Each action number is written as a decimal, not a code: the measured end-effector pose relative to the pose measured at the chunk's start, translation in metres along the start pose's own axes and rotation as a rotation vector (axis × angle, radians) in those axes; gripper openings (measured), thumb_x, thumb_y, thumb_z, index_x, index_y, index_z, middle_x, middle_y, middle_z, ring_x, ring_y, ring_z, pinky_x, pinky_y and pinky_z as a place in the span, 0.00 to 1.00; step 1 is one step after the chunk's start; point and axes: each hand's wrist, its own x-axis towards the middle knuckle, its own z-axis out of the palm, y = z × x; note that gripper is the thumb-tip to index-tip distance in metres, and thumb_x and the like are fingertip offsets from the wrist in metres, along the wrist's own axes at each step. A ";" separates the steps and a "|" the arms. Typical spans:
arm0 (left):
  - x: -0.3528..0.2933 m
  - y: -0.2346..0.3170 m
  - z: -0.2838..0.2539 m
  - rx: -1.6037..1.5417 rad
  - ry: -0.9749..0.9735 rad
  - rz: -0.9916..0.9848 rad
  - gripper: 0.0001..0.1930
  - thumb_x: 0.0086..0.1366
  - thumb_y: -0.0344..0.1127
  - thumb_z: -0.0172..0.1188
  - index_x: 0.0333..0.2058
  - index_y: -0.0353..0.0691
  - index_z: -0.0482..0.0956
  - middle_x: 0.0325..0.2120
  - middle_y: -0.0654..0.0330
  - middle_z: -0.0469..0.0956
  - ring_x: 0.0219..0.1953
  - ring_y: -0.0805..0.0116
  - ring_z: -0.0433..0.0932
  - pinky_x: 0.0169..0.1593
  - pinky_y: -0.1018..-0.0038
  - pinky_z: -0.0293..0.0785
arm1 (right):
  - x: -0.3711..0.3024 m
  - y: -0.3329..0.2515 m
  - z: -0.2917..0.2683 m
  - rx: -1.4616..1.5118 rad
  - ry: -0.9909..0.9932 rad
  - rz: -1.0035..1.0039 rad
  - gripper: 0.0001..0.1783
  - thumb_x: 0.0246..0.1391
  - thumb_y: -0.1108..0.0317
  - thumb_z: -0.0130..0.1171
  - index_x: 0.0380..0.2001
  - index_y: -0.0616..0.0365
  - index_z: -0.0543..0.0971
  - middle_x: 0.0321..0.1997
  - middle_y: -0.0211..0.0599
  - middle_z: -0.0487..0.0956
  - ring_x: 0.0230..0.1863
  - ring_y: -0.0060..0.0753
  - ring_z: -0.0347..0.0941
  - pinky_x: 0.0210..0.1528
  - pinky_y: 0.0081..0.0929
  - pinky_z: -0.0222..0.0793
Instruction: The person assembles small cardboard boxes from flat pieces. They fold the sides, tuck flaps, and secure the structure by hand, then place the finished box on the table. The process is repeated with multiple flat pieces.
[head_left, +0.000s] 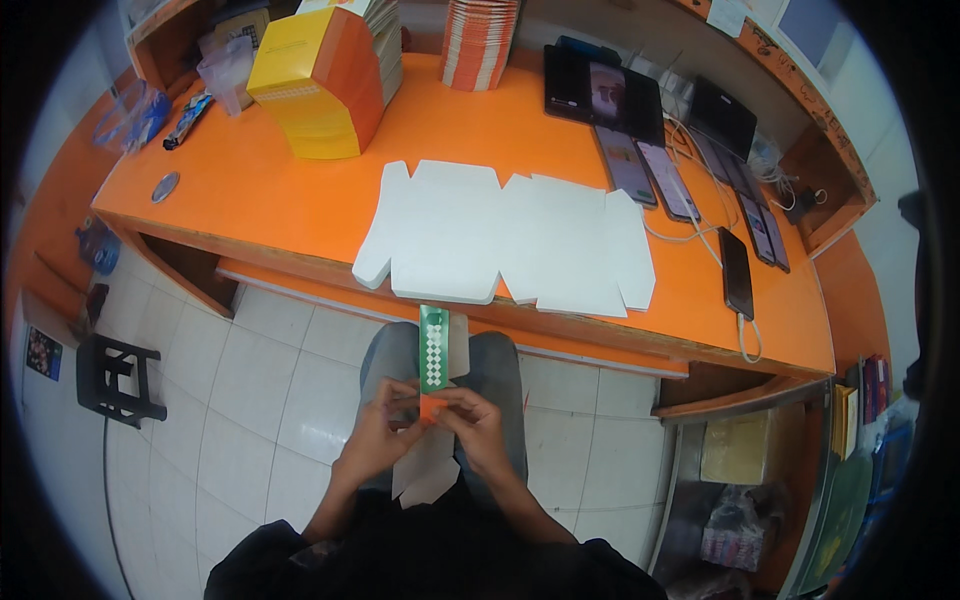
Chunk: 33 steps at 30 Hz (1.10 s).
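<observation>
Over my lap, both hands grip a partly folded carton blank point(433, 350). Its visible printed strip is green with white diamonds and turns orange at the near end. Pale unprinted panels stick out on its right side and below my fingers. My left hand point(375, 437) pinches the orange end from the left, thumb and fingers closed on it. From the right, my right hand point(478, 430) pinches the same end, its thumb close to the left one. Just beyond, a stack of flat white carton blanks point(450, 230) lies along the desk's front edge.
On the orange desk point(250, 200) stand yellow-orange folded cartons point(320, 90) and another carton stack point(480, 45). Several phones and tablets point(605, 90) with white cables lie on the right; one phone point(736, 272) is near the edge. A black stool point(120, 380) stands at left.
</observation>
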 end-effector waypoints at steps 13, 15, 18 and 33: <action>-0.044 0.017 -0.036 0.038 -0.405 -0.102 0.09 0.58 0.33 0.66 0.29 0.33 0.77 0.26 0.60 0.79 0.31 0.73 0.79 0.35 0.77 0.76 | -0.061 -0.006 -0.007 0.025 -0.100 -0.123 0.08 0.48 0.83 0.63 0.34 0.67 0.79 0.40 0.41 0.80 0.43 0.29 0.76 0.50 0.27 0.69; -0.041 0.015 -0.027 0.060 -0.212 -0.007 0.06 0.57 0.29 0.65 0.30 0.33 0.78 0.27 0.59 0.80 0.32 0.72 0.80 0.36 0.77 0.76 | -0.053 -0.012 -0.007 -0.046 -0.035 -0.217 0.08 0.48 0.84 0.63 0.34 0.67 0.79 0.41 0.42 0.80 0.45 0.31 0.76 0.51 0.28 0.68; -0.030 0.012 -0.014 0.064 0.058 0.327 0.04 0.55 0.22 0.63 0.30 0.33 0.80 0.28 0.57 0.80 0.31 0.71 0.80 0.36 0.77 0.75 | -0.041 -0.021 0.002 -0.069 0.023 -0.350 0.08 0.48 0.84 0.62 0.34 0.66 0.80 0.42 0.43 0.80 0.46 0.32 0.76 0.52 0.28 0.68; -0.023 0.020 0.000 -0.443 0.402 0.309 0.07 0.54 0.20 0.66 0.23 0.32 0.75 0.43 0.50 0.74 0.43 0.65 0.79 0.45 0.75 0.76 | -0.039 -0.035 0.024 -0.664 0.092 -0.482 0.19 0.52 0.72 0.65 0.48 0.61 0.77 0.45 0.40 0.79 0.46 0.33 0.75 0.49 0.28 0.70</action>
